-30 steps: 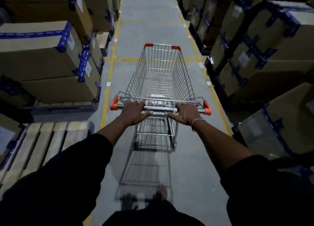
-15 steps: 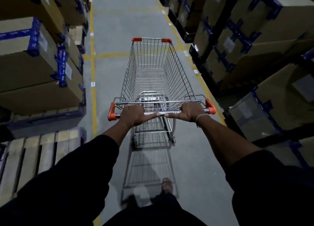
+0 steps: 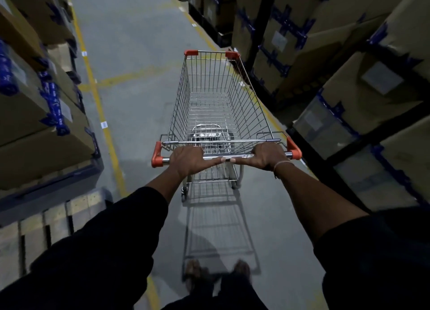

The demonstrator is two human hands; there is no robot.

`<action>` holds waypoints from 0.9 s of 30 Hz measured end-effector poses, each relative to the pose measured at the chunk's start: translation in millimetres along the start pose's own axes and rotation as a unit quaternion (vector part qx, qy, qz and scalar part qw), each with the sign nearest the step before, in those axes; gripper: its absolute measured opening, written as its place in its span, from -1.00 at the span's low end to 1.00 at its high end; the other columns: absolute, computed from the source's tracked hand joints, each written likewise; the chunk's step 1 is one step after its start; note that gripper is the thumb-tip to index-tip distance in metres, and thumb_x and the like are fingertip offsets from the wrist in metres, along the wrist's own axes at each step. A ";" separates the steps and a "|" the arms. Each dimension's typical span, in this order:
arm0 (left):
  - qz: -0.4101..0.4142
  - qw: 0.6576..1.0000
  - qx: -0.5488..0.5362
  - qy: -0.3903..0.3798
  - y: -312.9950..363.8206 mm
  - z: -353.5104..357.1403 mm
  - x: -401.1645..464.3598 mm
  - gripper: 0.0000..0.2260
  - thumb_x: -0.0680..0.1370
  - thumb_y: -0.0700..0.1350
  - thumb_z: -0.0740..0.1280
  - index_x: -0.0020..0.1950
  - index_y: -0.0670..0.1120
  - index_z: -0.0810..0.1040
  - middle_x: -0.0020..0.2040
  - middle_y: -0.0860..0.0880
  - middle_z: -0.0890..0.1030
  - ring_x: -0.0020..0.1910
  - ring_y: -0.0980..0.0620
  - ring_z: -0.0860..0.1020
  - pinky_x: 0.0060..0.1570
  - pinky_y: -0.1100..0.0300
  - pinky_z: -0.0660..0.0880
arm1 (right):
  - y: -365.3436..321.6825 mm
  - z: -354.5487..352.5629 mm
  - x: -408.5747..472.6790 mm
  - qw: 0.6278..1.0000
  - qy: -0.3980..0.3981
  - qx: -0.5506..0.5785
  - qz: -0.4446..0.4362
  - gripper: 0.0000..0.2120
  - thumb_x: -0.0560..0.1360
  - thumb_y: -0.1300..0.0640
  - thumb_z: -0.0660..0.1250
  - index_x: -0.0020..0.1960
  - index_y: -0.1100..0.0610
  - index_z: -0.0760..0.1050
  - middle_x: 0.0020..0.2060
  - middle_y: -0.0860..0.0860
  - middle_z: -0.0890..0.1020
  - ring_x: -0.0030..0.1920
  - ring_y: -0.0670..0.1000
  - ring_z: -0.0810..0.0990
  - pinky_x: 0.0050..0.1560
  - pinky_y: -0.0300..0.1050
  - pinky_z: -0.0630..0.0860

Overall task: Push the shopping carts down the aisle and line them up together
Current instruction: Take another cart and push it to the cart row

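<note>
Both arms reach straight out in front of the person, dark sleeves pushed up past the elbows, forearms bare. The left hand (image 3: pixel 187 158) is wrapped over the metal handle bar (image 3: pixel 242 156) of the shopping cart (image 3: pixel 216 104), knuckles up, thumb stretched inward along the bar; the right hand (image 3: pixel 267 156) grips the same bar nearer its right end, thumb pointing in so the two thumb tips nearly meet at the middle. A thin band (image 3: pixel 282 164) circles the right wrist. The cart stands on the grey aisle floor (image 3: pixel 139 53), its nose angled toward the stacked cardboard boxes (image 3: pixel 325 41) on the right, with a yellow floor line (image 3: pixel 102 114) well off to its left. The fingers curl under the bar and out of sight. The cart's front wheels are hidden by the basket, the feet at the bottom are blurred, and the labels on the boxes are too dim to read.
</note>
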State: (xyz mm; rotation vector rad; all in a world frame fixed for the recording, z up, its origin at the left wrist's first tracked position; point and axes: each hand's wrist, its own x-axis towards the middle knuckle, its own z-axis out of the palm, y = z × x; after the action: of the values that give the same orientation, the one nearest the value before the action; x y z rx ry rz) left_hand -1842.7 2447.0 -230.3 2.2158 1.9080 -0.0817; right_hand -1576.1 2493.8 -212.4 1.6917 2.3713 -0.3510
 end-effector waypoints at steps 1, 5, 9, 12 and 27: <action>0.007 1.000 0.005 0.000 2.8 2.5 -1.7 -0.15 0.35 0.71 -0.08 -0.39 -0.03 0.53 -0.43 0.02 0.54 -0.38 0.03 0.55 -0.17 0.15 0.50 | 1.4 2.7 -7.4 1.000 0.001 -0.001 0.007 -0.09 0.21 -0.82 -0.02 -0.38 0.07 0.38 -0.48 -0.01 0.48 -0.40 0.04 0.51 -0.23 -0.06 0.47; 0.028 1.000 0.009 0.000 20.5 8.2 -10.2 -0.18 0.35 0.71 -0.05 -0.38 -0.02 0.51 -0.43 0.03 0.54 -0.38 0.03 0.55 -0.22 0.15 0.45 | 9.8 14.5 -39.8 0.999 0.012 0.026 0.034 -0.05 0.12 -0.86 -0.10 -0.39 0.06 0.36 -0.50 0.00 0.45 -0.42 0.04 0.48 -0.19 -0.02 0.52; 0.062 0.998 0.025 0.008 38.4 20.4 -13.9 -0.08 0.31 0.74 -0.13 -0.15 0.03 0.69 -0.34 0.02 0.64 -0.31 0.00 0.62 -0.14 0.10 0.56 | 20.2 25.6 -73.4 0.998 0.021 0.030 0.058 -0.10 0.19 -0.83 -0.05 -0.40 0.05 0.34 -0.50 -0.01 0.42 -0.42 0.04 0.47 -0.23 -0.06 0.47; 0.083 0.996 0.022 -0.001 56.5 21.8 -24.3 -0.11 0.32 0.73 -0.09 -0.35 -0.04 0.59 -0.43 0.01 0.57 -0.39 0.02 0.57 -0.16 0.10 0.58 | 28.0 33.3 -101.0 0.996 0.017 0.030 0.081 -0.14 0.30 -0.77 0.00 -0.39 0.06 0.37 -0.48 0.01 0.47 -0.39 0.05 0.52 -0.21 -0.04 0.46; 0.251 0.966 0.058 -0.014 197.4 49.9 -96.3 -0.23 0.43 0.66 0.03 -0.44 -0.04 0.42 -0.49 0.01 0.48 -0.48 0.04 0.49 -0.37 0.21 0.34 | 82.3 86.9 -298.5 0.971 0.020 0.082 0.222 -0.19 0.36 -0.73 0.07 -0.43 0.05 0.25 -0.51 0.00 0.40 -0.44 0.03 0.43 -0.31 -0.06 0.31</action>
State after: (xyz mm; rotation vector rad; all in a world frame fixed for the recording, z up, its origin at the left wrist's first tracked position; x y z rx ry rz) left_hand -1658.9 2316.8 -236.4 2.6865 1.3011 -0.1419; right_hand -1399.8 2224.8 -210.4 2.2550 1.9501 -0.4425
